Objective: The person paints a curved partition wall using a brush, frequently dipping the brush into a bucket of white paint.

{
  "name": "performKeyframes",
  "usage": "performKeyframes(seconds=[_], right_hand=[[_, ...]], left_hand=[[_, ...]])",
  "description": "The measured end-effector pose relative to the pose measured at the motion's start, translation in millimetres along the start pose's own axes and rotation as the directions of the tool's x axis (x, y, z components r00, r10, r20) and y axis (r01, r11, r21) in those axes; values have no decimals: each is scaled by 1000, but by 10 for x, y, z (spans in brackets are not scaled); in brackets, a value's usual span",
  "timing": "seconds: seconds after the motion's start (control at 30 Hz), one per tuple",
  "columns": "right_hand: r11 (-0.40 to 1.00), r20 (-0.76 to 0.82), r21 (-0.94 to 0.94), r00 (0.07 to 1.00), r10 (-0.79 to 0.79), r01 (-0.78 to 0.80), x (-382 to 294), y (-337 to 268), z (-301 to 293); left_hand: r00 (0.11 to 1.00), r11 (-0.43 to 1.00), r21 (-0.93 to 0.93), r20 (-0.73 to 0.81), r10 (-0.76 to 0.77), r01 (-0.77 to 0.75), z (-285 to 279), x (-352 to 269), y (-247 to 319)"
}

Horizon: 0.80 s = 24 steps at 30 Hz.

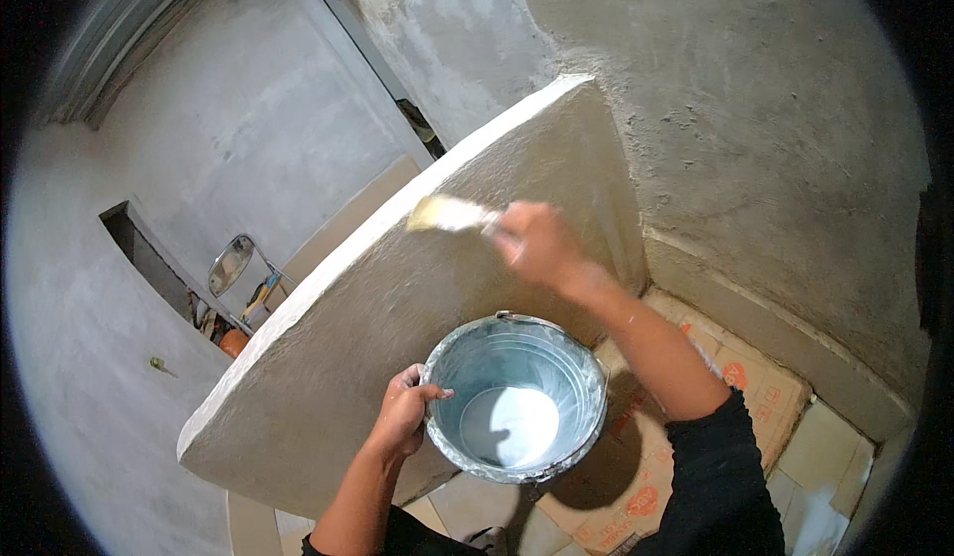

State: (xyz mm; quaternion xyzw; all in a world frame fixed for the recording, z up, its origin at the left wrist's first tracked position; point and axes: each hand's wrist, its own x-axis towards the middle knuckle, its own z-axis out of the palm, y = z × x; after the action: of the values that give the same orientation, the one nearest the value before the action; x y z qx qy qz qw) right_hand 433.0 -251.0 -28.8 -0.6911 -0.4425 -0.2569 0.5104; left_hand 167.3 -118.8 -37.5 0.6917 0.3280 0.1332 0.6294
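Observation:
My right hand grips the handle of a flat paintbrush, slightly blurred. The brush's pale bristles point left, at the upper edge of the side face of a plastered low wall; whether they touch it I cannot tell. White coats the low wall's top. Below, my left hand holds the rim of a paint-smeared plastic bucket, thumb inside and fingers outside. White liquid paint lies in the bucket's bottom, partly in shadow. White specks mark both hands and my right forearm.
Flattened printed cardboard covers part of the tiled floor at the lower right. A rough plastered wall meets the low wall's far end. Beyond the low wall stands a metal folding chair with things on it, near a wall recess.

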Motion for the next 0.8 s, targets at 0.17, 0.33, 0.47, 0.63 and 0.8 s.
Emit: performKeyframes(seconds=[0.17, 0.33, 0.47, 0.63, 0.8], right_hand=[[857, -437, 22, 766, 472, -515, 278, 1163, -457], [881, -417, 69, 788, 452, -469, 173, 1215, -618], [965, -154, -93, 961, 231, -246, -111, 161, -122], [997, 308, 81, 951, -36, 12, -440, 61, -40], [974, -132, -9, 965, 225, -228, -126, 1181, -403]], left_hand=[[997, 996, -33, 24, 79, -78, 27, 25, -55], [993, 993, 7, 18, 116, -116, 133, 51, -13], [996, 996, -17, 25, 91, -90, -29, 122, -107], [999, 998, 58, 43, 26, -28, 27, 149, -33], [998, 983, 167, 13, 69, -70, 103, 195, 1]])
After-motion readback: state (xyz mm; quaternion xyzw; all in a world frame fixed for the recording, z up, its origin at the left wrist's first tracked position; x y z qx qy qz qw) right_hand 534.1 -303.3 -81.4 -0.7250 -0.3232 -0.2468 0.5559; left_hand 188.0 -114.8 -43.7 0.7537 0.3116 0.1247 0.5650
